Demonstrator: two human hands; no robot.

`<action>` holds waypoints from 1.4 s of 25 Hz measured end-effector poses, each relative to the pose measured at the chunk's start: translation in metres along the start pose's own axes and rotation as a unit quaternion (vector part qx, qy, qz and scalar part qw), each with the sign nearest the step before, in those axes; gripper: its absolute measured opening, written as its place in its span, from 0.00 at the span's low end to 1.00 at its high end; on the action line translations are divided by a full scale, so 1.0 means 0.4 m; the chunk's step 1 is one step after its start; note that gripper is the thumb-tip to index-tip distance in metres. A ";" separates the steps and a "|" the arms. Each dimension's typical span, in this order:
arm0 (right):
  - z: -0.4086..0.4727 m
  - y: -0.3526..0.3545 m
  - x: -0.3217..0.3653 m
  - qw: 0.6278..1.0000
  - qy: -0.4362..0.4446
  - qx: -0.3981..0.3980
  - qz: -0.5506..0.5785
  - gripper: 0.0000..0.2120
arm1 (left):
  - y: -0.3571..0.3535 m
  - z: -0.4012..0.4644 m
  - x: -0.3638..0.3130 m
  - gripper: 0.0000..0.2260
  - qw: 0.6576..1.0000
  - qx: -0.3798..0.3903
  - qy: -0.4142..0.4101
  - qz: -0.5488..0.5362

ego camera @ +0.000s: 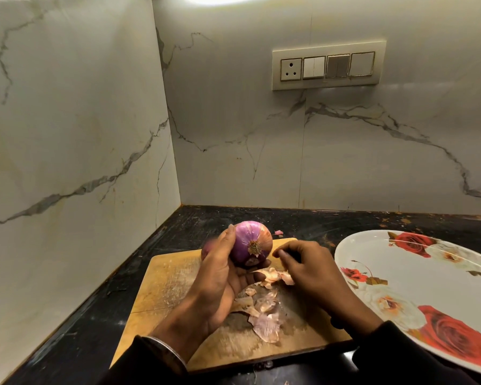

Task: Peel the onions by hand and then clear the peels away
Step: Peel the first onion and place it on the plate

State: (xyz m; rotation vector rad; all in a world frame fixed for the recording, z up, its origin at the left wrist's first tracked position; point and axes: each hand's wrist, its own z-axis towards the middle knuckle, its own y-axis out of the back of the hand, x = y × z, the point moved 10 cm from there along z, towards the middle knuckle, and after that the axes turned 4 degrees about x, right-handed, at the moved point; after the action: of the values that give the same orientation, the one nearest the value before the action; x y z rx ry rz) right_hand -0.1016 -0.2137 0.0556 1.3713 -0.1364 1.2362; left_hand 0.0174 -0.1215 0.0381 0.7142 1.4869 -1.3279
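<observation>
Two marble wall panels meeting in a corner behind a dark worktop point(233, 218), a switch plate point(328, 65) fixed to the right one. Near the right edge of the worktop, a large white plate point(417, 276) printed with red roses. Beside it, toward the front edge, a wooden cutting board point(161, 279). Above the board, left hand point(222, 279) palm-up, fingers and thumb curled round a purple onion point(250, 243), root end facing the camera, skin partly stripped. Right hand point(303, 268) just beside the onion, fingertips drawn together; whether pinching a scrap of skin, cannot tell. Below the hands, a heap of papery peels point(264, 309) in the middle of the board. Behind the left hand, part of a second onion point(206, 250), blurred. Past the far edge of the board, one small pink scrap point(278, 232) on the worktop.
</observation>
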 end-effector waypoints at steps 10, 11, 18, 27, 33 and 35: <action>-0.021 0.029 0.049 0.951 0.036 -0.002 0.306 0.16 | -0.006 0.000 -0.016 0.19 0.998 0.002 -0.034 -0.049; -0.024 0.019 0.062 0.951 0.049 0.021 0.305 0.17 | -0.008 0.000 -0.014 0.21 0.997 0.006 -0.030 -0.065; -0.028 0.036 0.082 0.948 0.123 0.009 0.293 0.20 | -0.038 -0.009 -0.005 0.23 0.998 0.062 -0.009 0.023; -0.019 0.043 0.053 0.935 0.093 -0.014 0.341 0.19 | -0.007 -0.002 -0.011 0.32 0.996 0.025 -0.051 0.069; -0.031 0.063 0.083 0.964 0.156 -0.063 0.204 0.13 | 0.010 0.000 -0.015 0.33 0.990 -0.002 -0.067 0.125; -0.031 0.066 0.086 0.967 0.163 -0.067 0.182 0.12 | 0.011 0.000 -0.016 0.33 0.989 -0.003 -0.069 0.130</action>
State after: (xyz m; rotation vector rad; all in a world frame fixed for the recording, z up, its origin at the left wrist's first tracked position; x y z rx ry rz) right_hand -0.1127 -0.1915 0.0934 1.0368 -0.2434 1.7111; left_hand 0.0234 -0.1196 0.0423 0.7687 1.2401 -1.1498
